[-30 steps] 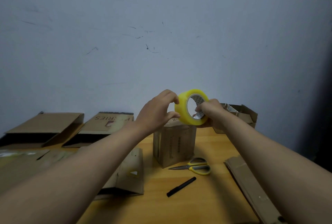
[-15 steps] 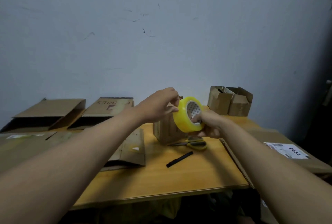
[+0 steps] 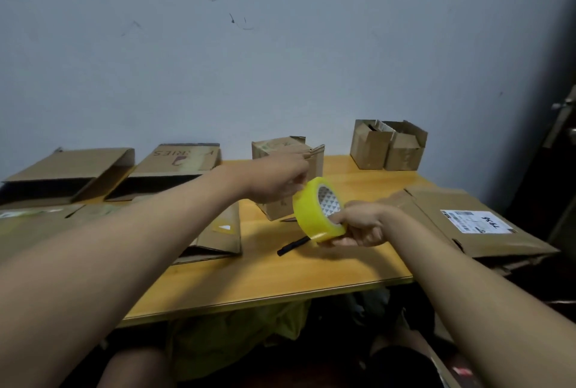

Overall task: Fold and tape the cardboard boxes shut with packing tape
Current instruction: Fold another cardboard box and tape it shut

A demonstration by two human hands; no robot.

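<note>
Above wooden table [image 3: 265,275], right hand [image 3: 363,225] grips tape roll [image 3: 316,211], core facing upper-right.

The flat box [image 3: 184,158] at the back shows upside-down letters "RIES"; the shipping label [image 3: 473,221] is illegible.

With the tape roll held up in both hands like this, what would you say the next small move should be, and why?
Probably pull a short length free and bring it to the small box. The right hand grips the tape roll, the left hand pinches at its rim, and the box's top flaps look untaped.
</note>
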